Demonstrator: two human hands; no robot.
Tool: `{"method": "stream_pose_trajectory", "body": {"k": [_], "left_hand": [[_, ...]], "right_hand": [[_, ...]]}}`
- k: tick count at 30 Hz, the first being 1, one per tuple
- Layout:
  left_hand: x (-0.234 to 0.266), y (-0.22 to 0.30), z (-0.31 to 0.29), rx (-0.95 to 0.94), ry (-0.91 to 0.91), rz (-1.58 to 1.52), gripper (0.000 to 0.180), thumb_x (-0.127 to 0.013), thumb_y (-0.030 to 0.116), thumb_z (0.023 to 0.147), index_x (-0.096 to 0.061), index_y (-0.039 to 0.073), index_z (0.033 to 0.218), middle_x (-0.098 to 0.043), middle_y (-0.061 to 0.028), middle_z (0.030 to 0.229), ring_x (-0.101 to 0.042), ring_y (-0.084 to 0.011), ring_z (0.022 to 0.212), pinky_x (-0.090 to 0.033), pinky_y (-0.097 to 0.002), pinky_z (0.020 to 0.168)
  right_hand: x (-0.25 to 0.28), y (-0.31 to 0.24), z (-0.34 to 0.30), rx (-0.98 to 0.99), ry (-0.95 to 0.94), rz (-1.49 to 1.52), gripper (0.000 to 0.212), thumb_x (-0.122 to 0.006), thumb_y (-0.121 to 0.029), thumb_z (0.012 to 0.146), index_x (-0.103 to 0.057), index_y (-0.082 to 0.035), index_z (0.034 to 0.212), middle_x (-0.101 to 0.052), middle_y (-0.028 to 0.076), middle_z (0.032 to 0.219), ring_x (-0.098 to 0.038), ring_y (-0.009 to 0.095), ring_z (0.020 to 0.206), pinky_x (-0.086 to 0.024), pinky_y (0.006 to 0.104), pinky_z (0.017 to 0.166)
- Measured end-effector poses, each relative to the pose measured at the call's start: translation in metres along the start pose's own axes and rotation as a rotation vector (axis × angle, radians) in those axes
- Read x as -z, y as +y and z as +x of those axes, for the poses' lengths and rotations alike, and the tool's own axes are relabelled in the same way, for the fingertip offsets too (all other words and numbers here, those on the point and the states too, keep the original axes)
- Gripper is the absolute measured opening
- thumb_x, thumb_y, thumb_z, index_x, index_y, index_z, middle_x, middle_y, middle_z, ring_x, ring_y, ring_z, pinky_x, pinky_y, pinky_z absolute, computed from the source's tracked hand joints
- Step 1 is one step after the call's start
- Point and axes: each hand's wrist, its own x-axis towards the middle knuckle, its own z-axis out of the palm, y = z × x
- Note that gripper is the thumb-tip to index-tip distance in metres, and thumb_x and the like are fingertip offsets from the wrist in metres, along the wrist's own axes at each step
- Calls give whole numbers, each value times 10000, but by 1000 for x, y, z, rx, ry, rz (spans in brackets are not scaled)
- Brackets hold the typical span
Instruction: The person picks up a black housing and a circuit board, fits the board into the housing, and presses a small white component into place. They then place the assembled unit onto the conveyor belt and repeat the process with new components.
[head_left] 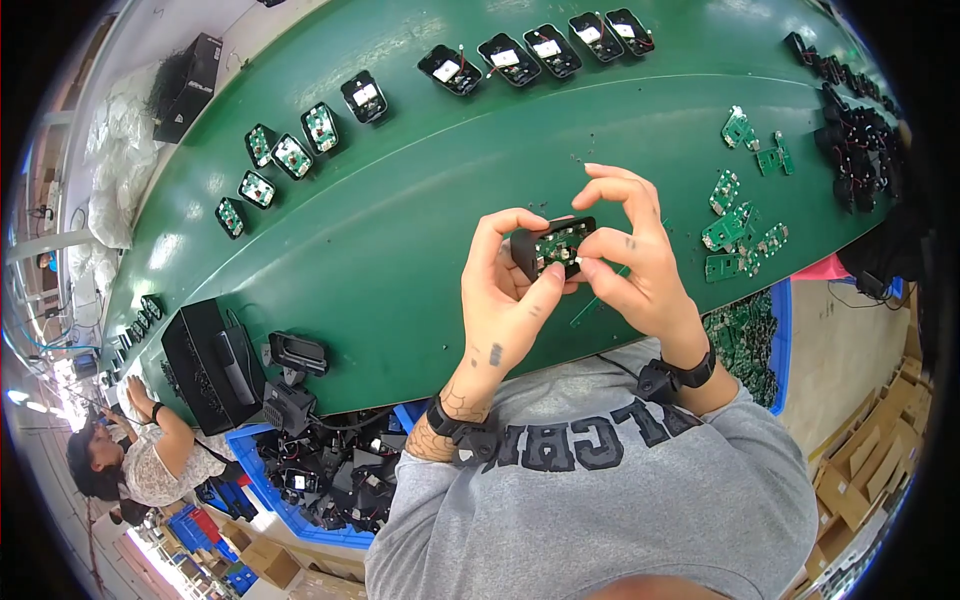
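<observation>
My left hand (512, 300) is closed around a small black plastic housing, its thumb pressing on the lower edge of the green circuit board (560, 243) seated inside. The housing (523, 254) is tilted, its open side facing up toward me. At its right edge, the thumb and index finger of my right hand (640, 262) are pinched together over a corner of the board. Whatever lies between those fingertips is too small to make out. Loose green circuit boards (735, 228) lie on the green table to the right of my hands.
Black housings with white parts (510, 60) line the table's far side; housings with boards (293, 157) stand farther left. Black parts (860, 150) are piled at right. Blue bins (300, 515) flank me below the table edge. A black box (212, 365) stands left, near another person (165, 460).
</observation>
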Motion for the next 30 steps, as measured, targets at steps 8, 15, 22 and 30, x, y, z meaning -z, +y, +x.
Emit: {"method": "stream_pose_trajectory", "body": {"k": [8, 15, 22, 30], "left_hand": [[-2, -6, -1, -67, 21, 174, 382, -629, -38, 807, -483, 34, 1152, -627, -71, 1021, -660, -114, 887, -579, -278, 782], [-8, -2, -5, -143, 1, 415, 386, -648, -42, 795, -490, 26, 1140, -621, -87, 1063, -640, -101, 888, -553, -241, 751], [-11, -5, -5, -383, 12, 686, 387, -671, -49, 766, -502, 5, 1110, -642, -121, 1083, -668, -144, 906, -574, -262, 749], [-3, -1, 9, 202, -13, -88, 321, -540, -13, 832, -454, -14, 1141, -637, -198, 1045, -712, -277, 792, -614, -303, 642]], "right_hand": [[-2, 0, 3, -19, 0, -40, 71, -624, -77, 642, -575, -47, 684, -563, 113, 1099, -443, 383, 1247, -348, 499, 1006], [6, -7, 6, -63, -52, 8, 56, -605, -56, 622, -566, -25, 647, -585, 102, 1055, -448, 376, 1249, -359, 484, 1006], [7, -8, 6, -105, -76, 77, 58, -607, 22, 655, -576, -13, 690, -599, 95, 1119, -443, 382, 1279, -378, 472, 1014], [20, -7, 8, -70, 78, -121, 199, -776, -45, 658, -692, -79, 835, -656, 62, 1070, -555, 310, 1177, -437, 465, 976]]}}
